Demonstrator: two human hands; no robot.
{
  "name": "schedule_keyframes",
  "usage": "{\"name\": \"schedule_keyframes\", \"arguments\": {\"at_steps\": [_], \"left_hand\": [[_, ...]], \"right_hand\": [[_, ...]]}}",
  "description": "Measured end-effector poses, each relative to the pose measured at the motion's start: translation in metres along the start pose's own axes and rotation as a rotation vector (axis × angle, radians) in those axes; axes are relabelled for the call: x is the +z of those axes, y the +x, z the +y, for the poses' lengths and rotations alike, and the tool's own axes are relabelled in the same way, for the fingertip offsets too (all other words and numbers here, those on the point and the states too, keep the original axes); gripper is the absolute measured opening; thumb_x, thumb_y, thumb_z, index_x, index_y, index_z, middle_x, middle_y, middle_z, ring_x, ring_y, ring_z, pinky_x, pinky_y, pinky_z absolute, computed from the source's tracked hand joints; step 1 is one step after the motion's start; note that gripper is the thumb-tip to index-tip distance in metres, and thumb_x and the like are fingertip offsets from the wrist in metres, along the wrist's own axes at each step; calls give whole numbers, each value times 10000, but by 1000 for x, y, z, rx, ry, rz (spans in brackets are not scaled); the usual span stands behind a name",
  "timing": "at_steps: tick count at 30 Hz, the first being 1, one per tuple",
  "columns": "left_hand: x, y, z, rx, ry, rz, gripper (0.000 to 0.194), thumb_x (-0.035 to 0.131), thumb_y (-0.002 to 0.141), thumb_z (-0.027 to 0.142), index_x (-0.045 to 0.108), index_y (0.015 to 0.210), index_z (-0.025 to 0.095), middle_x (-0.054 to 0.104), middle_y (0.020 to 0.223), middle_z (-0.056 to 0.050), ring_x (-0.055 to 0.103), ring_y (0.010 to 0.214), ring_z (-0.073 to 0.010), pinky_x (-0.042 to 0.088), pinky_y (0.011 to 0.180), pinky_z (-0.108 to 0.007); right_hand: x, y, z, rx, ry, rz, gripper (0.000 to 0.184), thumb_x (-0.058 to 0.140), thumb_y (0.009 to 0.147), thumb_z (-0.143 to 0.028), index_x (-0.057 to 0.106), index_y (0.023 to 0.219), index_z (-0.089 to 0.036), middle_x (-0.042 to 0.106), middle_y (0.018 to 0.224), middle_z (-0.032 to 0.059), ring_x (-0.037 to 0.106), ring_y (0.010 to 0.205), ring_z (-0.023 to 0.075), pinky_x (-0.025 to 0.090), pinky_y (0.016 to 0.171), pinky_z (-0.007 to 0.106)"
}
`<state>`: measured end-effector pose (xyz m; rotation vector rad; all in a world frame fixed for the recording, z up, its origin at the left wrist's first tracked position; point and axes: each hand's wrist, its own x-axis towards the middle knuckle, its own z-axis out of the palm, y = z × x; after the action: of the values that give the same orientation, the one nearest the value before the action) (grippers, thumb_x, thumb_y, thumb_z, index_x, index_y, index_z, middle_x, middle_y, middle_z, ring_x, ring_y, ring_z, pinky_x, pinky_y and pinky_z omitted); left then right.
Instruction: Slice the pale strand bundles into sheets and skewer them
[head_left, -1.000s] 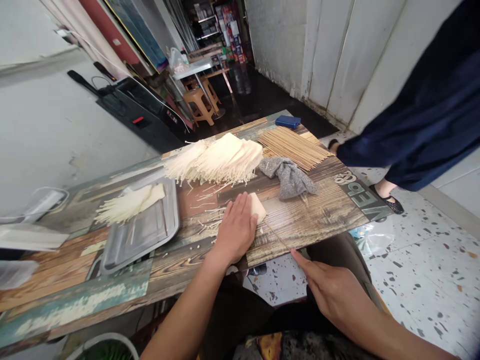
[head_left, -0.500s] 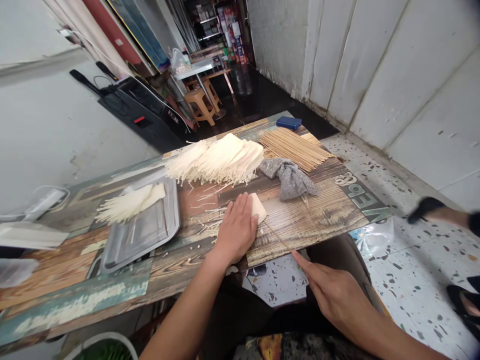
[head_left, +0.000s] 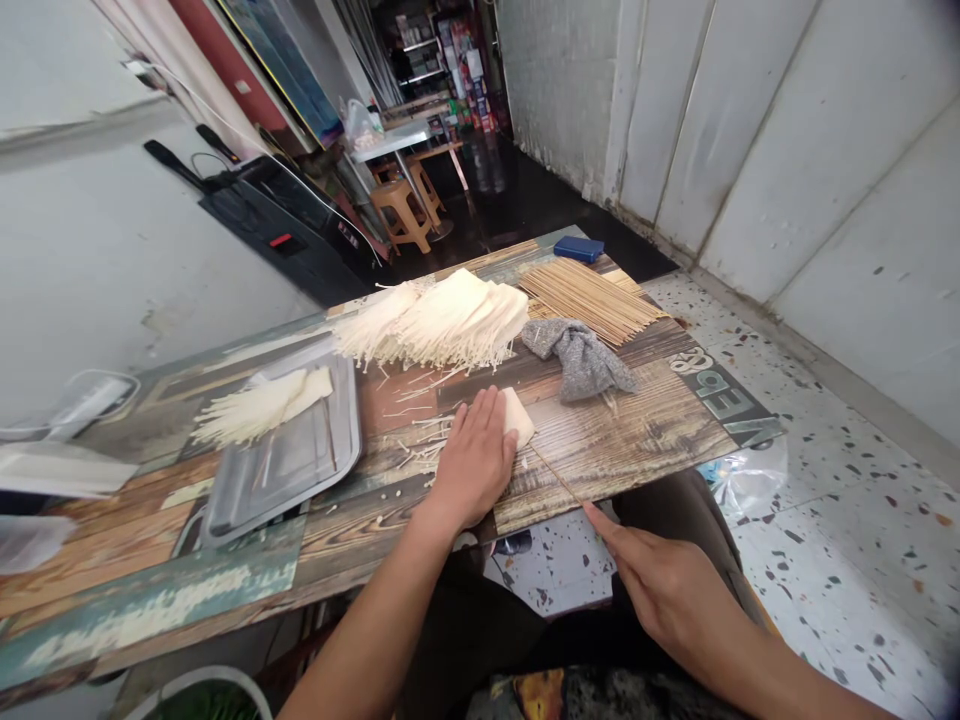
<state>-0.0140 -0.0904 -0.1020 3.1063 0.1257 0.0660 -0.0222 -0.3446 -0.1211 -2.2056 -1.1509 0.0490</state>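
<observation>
My left hand (head_left: 476, 455) lies flat, fingers stretched out, over a bunch of enoki mushrooms (head_left: 518, 416) on the wooden table. The pale base of the bunch shows past the fingertips, and thin stems stick out to the left. In my right hand (head_left: 656, 575), beyond the table's front edge, is the end of a thin wooden skewer (head_left: 559, 474). Its other end meets the base of the bunch; whether the tip is inside is hidden. A large pile of enoki bunches (head_left: 442, 318) lies behind my left hand. Loose stems are scattered between the two.
A grey tray (head_left: 349, 400) holding enoki and skewers lies at left. Many bare skewers (head_left: 592, 298) lie at the far right, with a grey cloth (head_left: 577, 358) before them and a blue box (head_left: 578, 248) behind. A white-rimmed container (head_left: 202, 680) of greens stands at lower left.
Both hands, the skewer and the mushrooms hold nearly the same position. Another person's feet, seen at the right before, have left the view.
</observation>
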Motion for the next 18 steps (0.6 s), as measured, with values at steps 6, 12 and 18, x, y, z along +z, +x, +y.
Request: {"name": "schedule_keyframes", "arguments": {"at_steps": [6, 12, 18], "left_hand": [[-1, 0, 1, -9, -1, -26, 560, 228, 978, 332, 270, 1452, 37, 247, 1532, -137, 204, 1424, -237, 195, 1165, -442], [-2, 1, 1, -11, -15, -13, 552, 235, 972, 327, 285, 1446, 49, 269, 1524, -140, 221, 1419, -238, 206, 1160, -448], [1, 0, 0, -4, -21, 13, 543, 247, 971, 326, 285, 1451, 75, 277, 1523, -134, 229, 1417, -232, 208, 1157, -447]], "right_hand": [[0, 0, 1, 19, 19, -19, 542, 330, 881, -69, 454, 1398, -179, 680, 728, 47, 643, 610, 154, 560, 613, 256], [0, 1, 0, 17, 6, -14, 560, 340, 861, -67, 456, 1396, -185, 696, 759, 52, 650, 618, 155, 568, 610, 255], [0, 2, 1, 5, -14, -25, 573, 347, 844, -55, 462, 1393, -170, 698, 744, 57, 650, 605, 162, 573, 613, 262]]}}
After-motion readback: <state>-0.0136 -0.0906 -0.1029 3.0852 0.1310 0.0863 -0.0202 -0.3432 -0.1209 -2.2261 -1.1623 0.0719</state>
